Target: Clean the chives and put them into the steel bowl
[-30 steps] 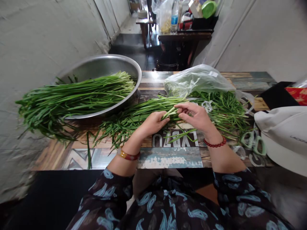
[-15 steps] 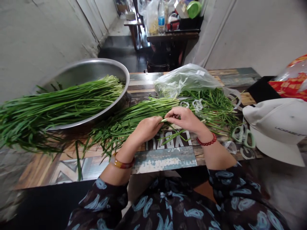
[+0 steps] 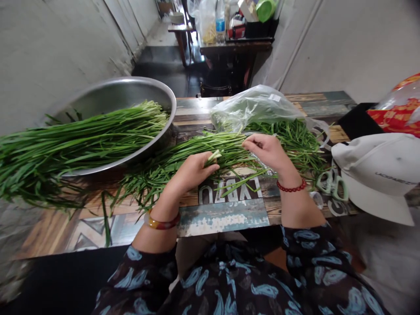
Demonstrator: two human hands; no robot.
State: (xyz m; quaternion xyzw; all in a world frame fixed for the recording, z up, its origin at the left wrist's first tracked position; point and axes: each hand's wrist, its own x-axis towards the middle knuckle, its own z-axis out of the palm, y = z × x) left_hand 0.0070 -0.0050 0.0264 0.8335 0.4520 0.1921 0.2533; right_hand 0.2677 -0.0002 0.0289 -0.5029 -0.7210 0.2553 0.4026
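My left hand (image 3: 194, 172) is closed round a few green stems, whose pale ends (image 3: 215, 155) stick out above the thumb. Its wrist wears an amber bangle. Over the stem ends of the loose green pile (image 3: 183, 153), my right hand (image 3: 266, 148) has its fingers bent together; whether they pinch anything is too small to tell. A large metal basin (image 3: 131, 87) at the left holds a thick bundle of long greens (image 3: 108, 135). Behind my right hand lies a clear plastic bag (image 3: 259, 105) with greens inside, and more greens (image 3: 292, 135) spread beside it.
Green-handled scissors (image 3: 333, 186) lie at the right beside a pale cap (image 3: 377, 175). A red and clear package (image 3: 398, 111) is at the far right. Loose stems lie on the patterned table (image 3: 223, 216). Farther back, a small table (image 3: 236, 47) carries a bottle (image 3: 220, 24) and boxes.
My hands have moved apart, the right one up and to the right, the left one slightly left. Pale stem ends now show above my left thumb.
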